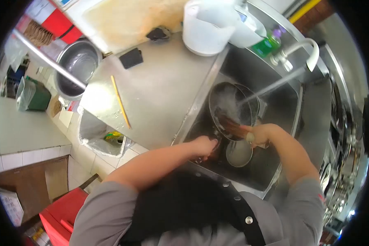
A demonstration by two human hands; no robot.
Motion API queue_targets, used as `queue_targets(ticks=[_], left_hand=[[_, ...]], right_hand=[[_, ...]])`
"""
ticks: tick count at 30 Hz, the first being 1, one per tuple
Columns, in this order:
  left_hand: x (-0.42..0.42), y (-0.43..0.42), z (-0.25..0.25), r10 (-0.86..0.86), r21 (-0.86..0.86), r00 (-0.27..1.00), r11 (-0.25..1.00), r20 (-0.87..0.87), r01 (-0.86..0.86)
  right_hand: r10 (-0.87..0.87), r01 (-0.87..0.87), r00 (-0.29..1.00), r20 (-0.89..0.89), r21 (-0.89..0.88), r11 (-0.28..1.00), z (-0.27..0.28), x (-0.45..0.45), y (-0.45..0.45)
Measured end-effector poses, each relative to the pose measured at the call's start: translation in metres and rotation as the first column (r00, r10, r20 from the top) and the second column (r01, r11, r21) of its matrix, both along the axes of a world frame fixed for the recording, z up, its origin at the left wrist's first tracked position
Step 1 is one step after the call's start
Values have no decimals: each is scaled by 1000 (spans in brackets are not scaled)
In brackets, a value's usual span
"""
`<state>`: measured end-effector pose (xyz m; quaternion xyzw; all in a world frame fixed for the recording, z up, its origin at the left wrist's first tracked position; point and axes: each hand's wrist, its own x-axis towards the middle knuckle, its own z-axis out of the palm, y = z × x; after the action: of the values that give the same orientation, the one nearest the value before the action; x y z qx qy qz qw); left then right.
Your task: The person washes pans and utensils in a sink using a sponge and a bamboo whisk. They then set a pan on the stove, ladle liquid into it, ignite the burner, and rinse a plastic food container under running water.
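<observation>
Water runs from the white faucet (313, 57) into a round metal pan (218, 96) tilted in the steel sink (270, 164). My right hand (260, 135) is closed on a brush (232, 128) whose brown head reaches into the pan, partly blurred by the splashing water. At the pan's lower left, my left hand (205, 146) has its fingers curled; what they hold, if anything, is too dark to make out. A small round strainer (239, 153) lies below the pan, beside my right hand. Another round rim shows behind the pan.
On the steel counter (160, 90) lie a yellow stick (120, 101) and a black block (131, 58). A white bucket (207, 30) and a green soap bottle (267, 46) stand behind the sink. A lined bin (98, 137) and a metal basin (78, 65) are at left.
</observation>
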<state>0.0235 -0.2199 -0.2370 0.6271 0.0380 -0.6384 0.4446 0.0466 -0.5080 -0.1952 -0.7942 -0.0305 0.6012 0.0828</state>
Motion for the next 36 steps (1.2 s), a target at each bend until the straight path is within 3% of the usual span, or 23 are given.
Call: queue_targets(ticks=[2, 3, 4, 5, 7, 9, 11, 13, 15, 18, 20, 22, 24, 26, 27, 29, 32, 33, 35, 36], left_hand=[[-4, -2, -5, -28, 17, 999, 1000, 41, 27], [-4, -3, -2, -23, 23, 998, 999, 54, 22], [2, -1, 8, -21, 34, 997, 999, 71, 19], [9, 3, 16, -132, 4, 990, 991, 41, 132], [2, 3, 5, -53, 42, 997, 998, 52, 51], [1, -4, 1, -27, 57, 997, 998, 69, 23], [2, -2, 1, -77, 64, 995, 995, 64, 72], [0, -1, -9, -75, 15, 995, 997, 59, 74], [1, -2, 2, -54, 82, 997, 995, 62, 49], [-1, 1, -7, -28, 61, 998, 998, 52, 25], [-1, -3, -6, 1, 47, 998, 999, 59, -4], [-3, -2, 2, 31, 72, 997, 997, 69, -35], [-2, -2, -8, 1, 57, 997, 998, 79, -5], [-4, -2, -12, -6, 61, 998, 998, 66, 2], [-4, -2, -10, 0, 68, 999, 998, 54, -4], [0, -3, -4, 14, 72, 998, 997, 56, -18], [-3, -3, -1, 18, 74, 997, 997, 70, -23], [-4, -2, -7, -3, 78, 997, 997, 72, -3], [-3, -3, -16, 15, 65, 993, 998, 118, -23], [-6, -2, -17, 23, 75, 993, 997, 115, -32]], right_hand=[[-376, 371, 926, -19, -124, 920, -7, 14, 4], [-347, 352, 936, 67, -114, 929, 7, 21, 29], [-286, 289, 957, 45, -75, 954, 14, 23, 42], [-233, 233, 972, 9, -40, 972, 18, 11, 50], [-115, 106, 981, -156, -65, 992, 56, 2, 64], [173, -173, 985, -20, -42, 984, -13, -6, -4], [-27, 10, 996, -88, -192, 981, -26, 4, -25], [-410, 409, 912, 30, -158, 899, -18, 17, 10], [-320, 322, 947, 35, -81, 943, 26, 17, 63], [39, -41, 997, -70, -26, 999, 42, -9, 44], [19, -21, 999, -51, -30, 999, -2, -8, -3], [-275, 259, 957, -87, -159, 953, -15, 18, -4], [-403, 390, 913, -67, -153, 908, -17, 25, 12], [-394, 394, 918, -43, -9, 919, 13, 11, 56], [-260, 264, 956, -137, 9, 965, 33, 7, 61], [-34, 38, 998, -47, 82, 996, 6, -9, 17], [-98, 87, 990, 101, 107, 990, -66, -22, -56], [-313, 312, 947, 68, 21, 950, -41, -14, -20], [-513, 510, 856, 68, 58, 858, -23, 2, 27], [-523, 506, 850, 60, 176, 844, -24, -2, 40]])
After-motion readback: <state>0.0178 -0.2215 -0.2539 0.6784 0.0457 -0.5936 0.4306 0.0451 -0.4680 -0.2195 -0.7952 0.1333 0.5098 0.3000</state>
